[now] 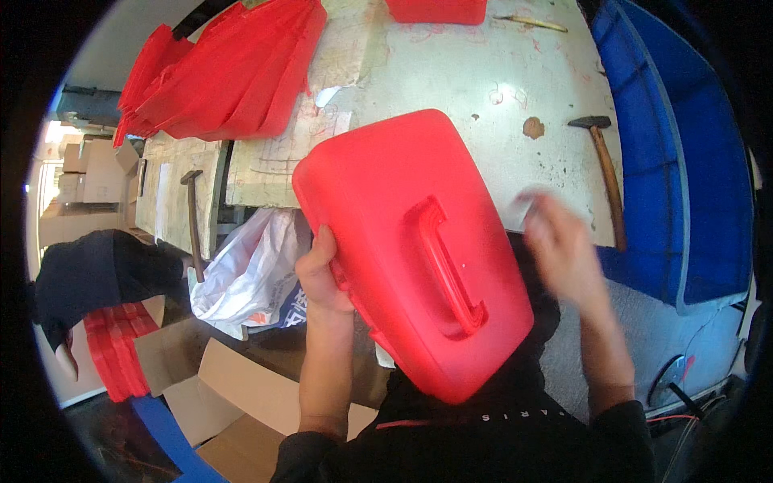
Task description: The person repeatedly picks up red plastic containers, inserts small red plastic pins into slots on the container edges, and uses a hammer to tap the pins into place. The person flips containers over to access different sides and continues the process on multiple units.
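Note:
A red plastic case (378, 193) with rounded corners is tilted up in front of me, above the table's near edge and my lap. Its moulded carry handle (448, 278) sits in a recess on the face toward me. My left hand (324, 278) grips the left edge, the thumb on the near face and the other fingers hidden behind. To the right, my right hand (561, 245) is raised just off the case's edge and smeared by motion. Its fingers look pinched around a small greyish thing, too blurred to name.
Red moulded parts (233, 76) are piled on the table (451, 76) at far left. A hammer (600, 161) lies beside a blue bin (684, 177). Another hammer (192, 209), a white bag (250, 270) and an open cardboard box (258, 386) are left; a black-clad person (109, 274) leans there.

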Demonstrator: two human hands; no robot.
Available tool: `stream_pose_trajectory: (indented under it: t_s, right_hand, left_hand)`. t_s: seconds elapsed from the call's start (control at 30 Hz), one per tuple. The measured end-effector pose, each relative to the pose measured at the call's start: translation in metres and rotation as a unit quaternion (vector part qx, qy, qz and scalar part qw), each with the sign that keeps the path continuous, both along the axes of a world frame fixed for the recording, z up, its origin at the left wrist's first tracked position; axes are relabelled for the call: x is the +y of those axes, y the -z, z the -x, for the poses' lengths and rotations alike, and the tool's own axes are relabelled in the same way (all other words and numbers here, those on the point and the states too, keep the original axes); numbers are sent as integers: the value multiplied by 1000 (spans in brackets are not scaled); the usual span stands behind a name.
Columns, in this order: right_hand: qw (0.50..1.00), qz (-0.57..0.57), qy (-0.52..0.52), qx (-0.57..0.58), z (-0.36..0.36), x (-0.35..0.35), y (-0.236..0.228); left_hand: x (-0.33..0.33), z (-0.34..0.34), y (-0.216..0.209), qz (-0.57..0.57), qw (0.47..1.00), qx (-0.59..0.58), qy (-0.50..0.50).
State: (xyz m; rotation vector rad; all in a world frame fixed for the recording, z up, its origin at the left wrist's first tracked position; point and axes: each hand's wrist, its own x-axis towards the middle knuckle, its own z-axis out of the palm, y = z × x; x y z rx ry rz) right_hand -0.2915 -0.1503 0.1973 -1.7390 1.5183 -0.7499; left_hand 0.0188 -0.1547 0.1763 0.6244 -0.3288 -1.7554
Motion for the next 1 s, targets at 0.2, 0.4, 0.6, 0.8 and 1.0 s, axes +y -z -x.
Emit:
stream_pose_trajectory:
  t_s: [0.2, 0.4, 0.6, 0.8, 1.0]
  right_hand:
    - [995, -20, -101, 3, -32, 37, -17]
    - [997, 17, -71, 6, -39, 29, -11]
    - [997, 41, -58, 27, -44, 28, -6]
    - [993, 6, -95, 64, -42, 24, -17]
    - [993, 9, -82, 90, -46, 33, -17]
  left_hand:
    - [3, -15, 15, 85, 986, 109, 98]
    - [9, -15, 12, 36, 997, 40, 56]
    - [9, -12, 8, 43, 998, 21, 46]
    - [11, -2, 3, 39, 999, -24, -3]
    - [13, 0, 2, -3, 998, -47, -46]
